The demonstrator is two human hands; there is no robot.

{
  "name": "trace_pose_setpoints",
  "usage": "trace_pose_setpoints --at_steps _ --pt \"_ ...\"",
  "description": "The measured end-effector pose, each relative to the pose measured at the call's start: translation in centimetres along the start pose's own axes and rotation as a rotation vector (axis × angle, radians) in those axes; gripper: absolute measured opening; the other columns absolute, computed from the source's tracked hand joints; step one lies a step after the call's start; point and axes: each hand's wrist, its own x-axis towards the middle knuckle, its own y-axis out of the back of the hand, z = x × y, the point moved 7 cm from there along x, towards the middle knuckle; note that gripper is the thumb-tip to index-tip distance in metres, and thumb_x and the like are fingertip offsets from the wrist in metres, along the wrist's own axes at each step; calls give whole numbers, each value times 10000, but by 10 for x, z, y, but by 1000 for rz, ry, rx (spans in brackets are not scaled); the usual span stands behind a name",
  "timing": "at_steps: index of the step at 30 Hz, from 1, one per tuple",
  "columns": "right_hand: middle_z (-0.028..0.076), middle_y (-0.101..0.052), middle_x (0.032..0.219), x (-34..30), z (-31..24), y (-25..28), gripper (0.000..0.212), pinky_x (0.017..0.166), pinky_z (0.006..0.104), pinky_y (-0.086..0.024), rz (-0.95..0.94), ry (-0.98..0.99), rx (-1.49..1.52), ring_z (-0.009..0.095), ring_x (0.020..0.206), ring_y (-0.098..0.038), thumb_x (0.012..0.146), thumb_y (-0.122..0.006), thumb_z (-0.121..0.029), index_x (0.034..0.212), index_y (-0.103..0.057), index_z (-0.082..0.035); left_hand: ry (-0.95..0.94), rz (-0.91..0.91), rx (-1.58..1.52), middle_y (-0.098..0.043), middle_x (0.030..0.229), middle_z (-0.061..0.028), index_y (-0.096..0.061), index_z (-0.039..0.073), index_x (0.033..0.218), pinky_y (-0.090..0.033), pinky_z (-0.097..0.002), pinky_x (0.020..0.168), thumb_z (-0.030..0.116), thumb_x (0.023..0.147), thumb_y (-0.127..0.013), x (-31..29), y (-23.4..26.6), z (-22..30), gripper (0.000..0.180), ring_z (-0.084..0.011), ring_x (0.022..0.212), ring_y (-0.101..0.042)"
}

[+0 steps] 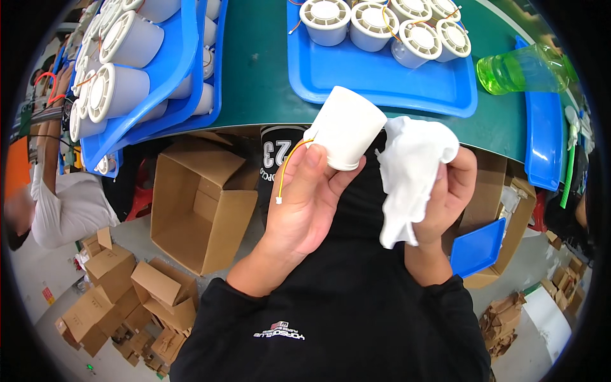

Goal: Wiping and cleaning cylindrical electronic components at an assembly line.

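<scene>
My left hand [305, 197] is closed round a white plastic cup-shaped housing [347, 127], held tilted just off the table's near edge. From its side hangs a thin red-and-yellow wire [287, 169] with a small white plug at the end. Beside it, my right hand [449, 191] grips a crumpled white cloth [414, 169], which droops from the fingers and lies close to the housing. Beyond both hands, a blue tray [382, 83] on the green table carries several similar white housings [374, 25] with slotted round tops and wires.
Stacked blue trays [168, 83] full of white housings stand at the left. A green transparent cup [522, 69] lies at the right near another blue tray [544, 140]. Open cardboard boxes [203, 210] sit below the table edge. A person in a white shirt [70, 207] is at far left.
</scene>
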Motion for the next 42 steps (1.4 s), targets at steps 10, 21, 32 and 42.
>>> trace_pose_setpoints --at_steps 10,21,32,42 --pt "117 -610 915 7 -12 -28 290 588 305 -470 -107 493 -532 209 688 -551 706 -748 48 967 -633 -8 25 -26 -63 -586 1190 -65 -451 -18 1349 -455 -297 931 266 946 -623 -2 -17 -8 522 -145 1090 -562" --pt "68 -585 951 42 0 42 90 704 209 -446 340 93 -232 92 795 -539 896 -596 21 982 -581 42 -602 -71 949 -546 1088 -107 -610 -8 1220 -561 -322 846 -38 677 -803 13 -38 59 577 -192 990 -601" --pt "112 -575 1033 28 -24 106 152 850 334 -486 321 88 -116 180 947 -580 953 -499 -53 1071 -539 33 -760 -236 2117 -605 991 -145 -667 13 1052 -509 -389 820 129 662 -786 75 -96 101 424 -319 941 -604" --pt "87 -521 985 23 -18 112 157 842 340 -467 303 -84 -41 188 931 -550 952 -517 -124 1016 -524 20 -1021 19 2177 -635 996 -147 -693 21 988 -512 -364 799 244 742 -781 11 -116 218 343 -300 909 -630"
